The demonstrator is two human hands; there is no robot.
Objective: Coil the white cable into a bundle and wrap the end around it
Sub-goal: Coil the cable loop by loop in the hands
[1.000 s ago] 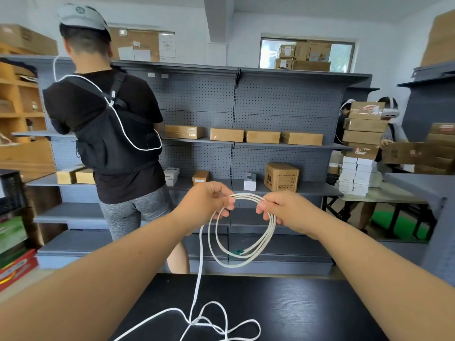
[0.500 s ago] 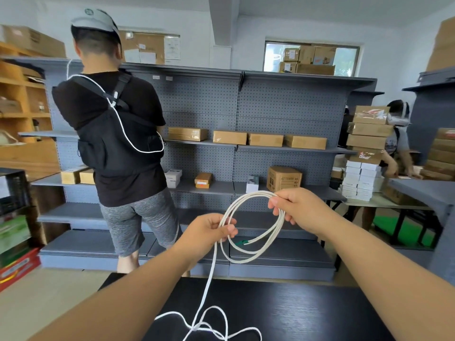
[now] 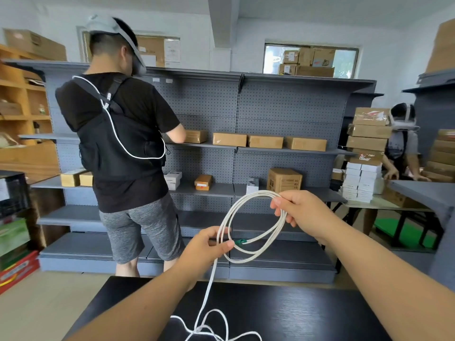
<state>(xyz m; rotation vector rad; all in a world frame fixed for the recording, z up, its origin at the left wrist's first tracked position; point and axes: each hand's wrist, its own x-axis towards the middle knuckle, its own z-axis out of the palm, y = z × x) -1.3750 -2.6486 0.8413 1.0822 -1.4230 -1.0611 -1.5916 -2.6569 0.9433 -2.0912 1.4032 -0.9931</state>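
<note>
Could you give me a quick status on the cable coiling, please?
Right hand grips white cable coil at top; left hand pinches it lower left. A few loops formed, tail loose on black table. Nothing in the way.

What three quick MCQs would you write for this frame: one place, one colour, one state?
1. Where does the loose slack of the white cable lie?
A) on the black table
B) on a grey shelf
C) on the floor

2. What colour is the connector at the coil?
A) red
B) green
C) black

3. What is the right hand doing?
A) hanging open
B) resting flat on a box
C) gripping the coil's top

Answers:
1 A: the slack loops lie on the dark tabletop below the left hand.
2 B: the plug beside the left thumb is green.
3 C: its fingers curl round the gathered loops.
</note>
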